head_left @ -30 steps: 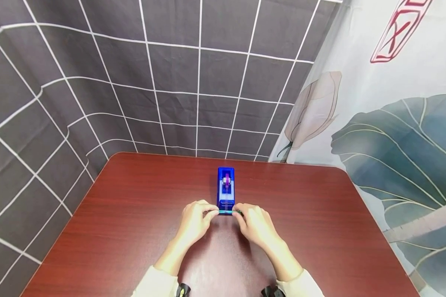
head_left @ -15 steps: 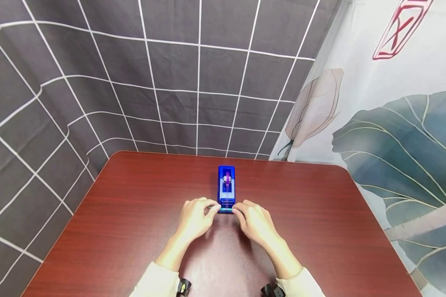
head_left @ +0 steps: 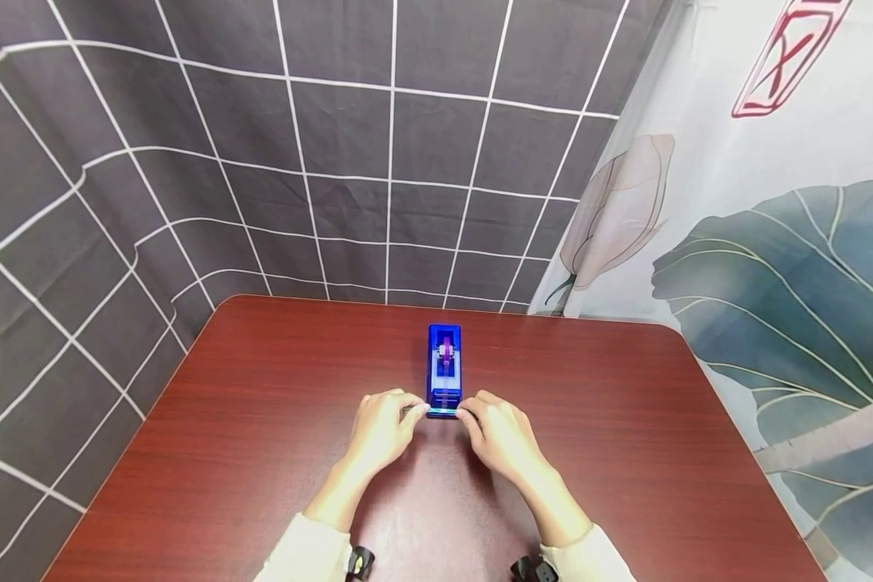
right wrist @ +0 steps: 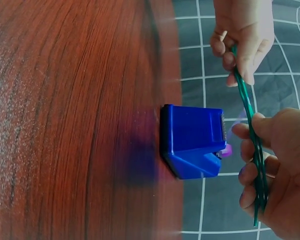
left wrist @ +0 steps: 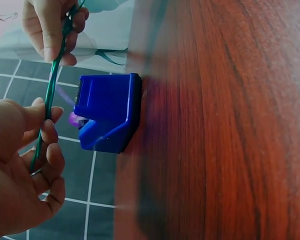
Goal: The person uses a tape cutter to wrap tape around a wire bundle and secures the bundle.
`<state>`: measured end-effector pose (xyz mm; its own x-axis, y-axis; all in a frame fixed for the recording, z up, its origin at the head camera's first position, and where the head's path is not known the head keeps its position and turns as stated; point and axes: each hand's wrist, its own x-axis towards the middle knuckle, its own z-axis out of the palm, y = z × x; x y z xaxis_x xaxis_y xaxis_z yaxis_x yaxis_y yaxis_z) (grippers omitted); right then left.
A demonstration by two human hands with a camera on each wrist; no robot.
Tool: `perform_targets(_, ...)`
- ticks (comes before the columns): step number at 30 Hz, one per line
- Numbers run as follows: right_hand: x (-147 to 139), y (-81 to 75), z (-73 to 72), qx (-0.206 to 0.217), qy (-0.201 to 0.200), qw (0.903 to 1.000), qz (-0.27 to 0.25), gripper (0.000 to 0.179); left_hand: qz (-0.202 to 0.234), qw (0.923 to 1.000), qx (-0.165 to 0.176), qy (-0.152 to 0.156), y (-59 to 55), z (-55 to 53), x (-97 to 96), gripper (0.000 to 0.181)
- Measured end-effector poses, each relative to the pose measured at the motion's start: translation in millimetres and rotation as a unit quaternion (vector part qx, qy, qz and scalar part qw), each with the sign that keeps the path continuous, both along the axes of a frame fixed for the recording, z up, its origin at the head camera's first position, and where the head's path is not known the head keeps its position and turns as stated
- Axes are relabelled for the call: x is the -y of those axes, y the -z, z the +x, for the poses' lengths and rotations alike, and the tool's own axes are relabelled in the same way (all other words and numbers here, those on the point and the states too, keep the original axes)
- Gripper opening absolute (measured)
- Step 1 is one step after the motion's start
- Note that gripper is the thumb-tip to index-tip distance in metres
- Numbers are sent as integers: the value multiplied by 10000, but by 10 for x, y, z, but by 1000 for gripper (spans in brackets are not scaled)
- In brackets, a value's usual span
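A blue tape dispenser (head_left: 445,383) with a purple roll (head_left: 446,352) stands on the table, its cutter end facing the person. Just in front of that end, my left hand (head_left: 381,428) and right hand (head_left: 502,438) hold a thin bundle of shiny green strands (right wrist: 244,92) stretched between them. Each thumb and forefinger pinches the bundle, with a short length bare between the hands. In the right wrist view its free end runs down across the right palm. A pale purple strip of tape (left wrist: 65,95) reaches from the dispenser's cutter up to the bundle.
The reddish-brown wooden table (head_left: 276,364) surrounds the dispenser. Behind its far edge hangs a dark grey curtain (head_left: 342,129) with white grid lines. A white curtain with leaf prints (head_left: 771,291) hangs along the right side.
Both hands stay almost in place, holding the green strands at the dispenser's front end. The left fingertips shift very slightly, and the head view moves a little.
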<state>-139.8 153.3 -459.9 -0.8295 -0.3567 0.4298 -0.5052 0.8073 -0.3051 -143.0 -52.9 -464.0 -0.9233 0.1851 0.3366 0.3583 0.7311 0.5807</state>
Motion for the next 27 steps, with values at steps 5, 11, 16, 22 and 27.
perform_targets(5, -2, 5, 3, -17, -12, 10000, -21, 7, 103, 9999, 26, 10, 23, -3, -1, 10)
perform_targets(11, -4, 9, 2, 42, 1, 10000, -46, 7, 104, 9999, 41, -15, 45, -4, -1, 10)
perform_targets(16, -4, 3, 7, 98, 31, 9999, -77, 7, 69, 10000, -8, -30, 70, -9, 5, 8)
perform_targets(22, -3, 21, 7, 52, 25, 9999, -89, 5, 57, 10000, -55, -46, 90, -14, 8, 6)
perform_targets(27, -8, 38, 1, 88, 20, 9999, -101, 4, 105, 9999, -67, -37, 93, -16, 7, 8)
